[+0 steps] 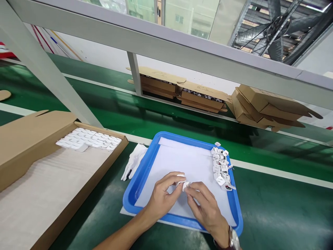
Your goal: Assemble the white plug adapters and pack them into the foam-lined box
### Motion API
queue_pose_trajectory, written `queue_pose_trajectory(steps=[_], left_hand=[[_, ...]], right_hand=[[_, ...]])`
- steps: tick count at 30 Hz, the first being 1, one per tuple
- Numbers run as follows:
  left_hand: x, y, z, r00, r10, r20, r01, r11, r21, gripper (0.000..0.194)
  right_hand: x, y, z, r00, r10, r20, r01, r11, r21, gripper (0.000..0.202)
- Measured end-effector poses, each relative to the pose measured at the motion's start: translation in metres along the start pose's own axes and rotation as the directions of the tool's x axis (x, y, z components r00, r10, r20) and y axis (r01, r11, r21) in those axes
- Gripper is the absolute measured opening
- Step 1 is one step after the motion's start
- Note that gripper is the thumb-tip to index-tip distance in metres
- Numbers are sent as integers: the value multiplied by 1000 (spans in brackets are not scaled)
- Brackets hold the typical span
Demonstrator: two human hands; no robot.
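Over the blue tray [141, 177], which is lined with white sheet, both hands are brought together. My left hand [161, 197] pinches a small white plastic housing [180, 178] between thumb and fingers. Close against it, my right hand [206, 208] grips a small white plastic piece [185, 186] at its fingertips. Whether the two pieces are joined I cannot tell, since fingers cover much of them. Along the tray's right side lie several white plastic housings [220, 168] in a bunched row, some with small parts showing inside.
An open cardboard box [114, 158] at left holds rows of white plastic parts [88, 138] at its far end. A white glove [135, 158] lies between box and tray. A grey metal frame [166, 38] crosses above. Cardboard boxes [204, 100] stand on the far side.
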State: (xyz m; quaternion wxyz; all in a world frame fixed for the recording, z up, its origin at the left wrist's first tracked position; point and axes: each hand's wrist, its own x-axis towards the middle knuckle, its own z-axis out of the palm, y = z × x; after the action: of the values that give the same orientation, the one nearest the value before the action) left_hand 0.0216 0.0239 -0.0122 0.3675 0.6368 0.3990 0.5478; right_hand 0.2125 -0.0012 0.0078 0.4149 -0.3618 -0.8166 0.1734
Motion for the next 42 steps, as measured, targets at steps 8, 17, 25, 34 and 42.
queue_pose_trajectory(steps=[8, 17, 25, 34, 42], left_hand=[[2, 3, -5, 961, -240, 136, 263, 948, -180, 19], [14, 11, -24, 894, -245, 376, 352, 902, -249, 45], [7, 3, -16, 917, -220, 334, 307, 923, -234, 36], [5, 12, -16, 933, -168, 319, 247, 942, -226, 29], [-1, 9, -12, 946, -111, 304, 175, 966, -193, 34]], right_hand=[[4, 3, 2, 997, -41, -58, 45, 997, 69, 54], [4, 10, -1, 996, -25, -89, 25, 1000, -2, 54], [3, 8, 2, 999, -25, 19, 25, 999, 23, 56], [6, 14, -8, 844, 500, 194, -520, 677, 521, 31], [8, 11, -13, 841, 486, 238, -537, 694, 480, 33]])
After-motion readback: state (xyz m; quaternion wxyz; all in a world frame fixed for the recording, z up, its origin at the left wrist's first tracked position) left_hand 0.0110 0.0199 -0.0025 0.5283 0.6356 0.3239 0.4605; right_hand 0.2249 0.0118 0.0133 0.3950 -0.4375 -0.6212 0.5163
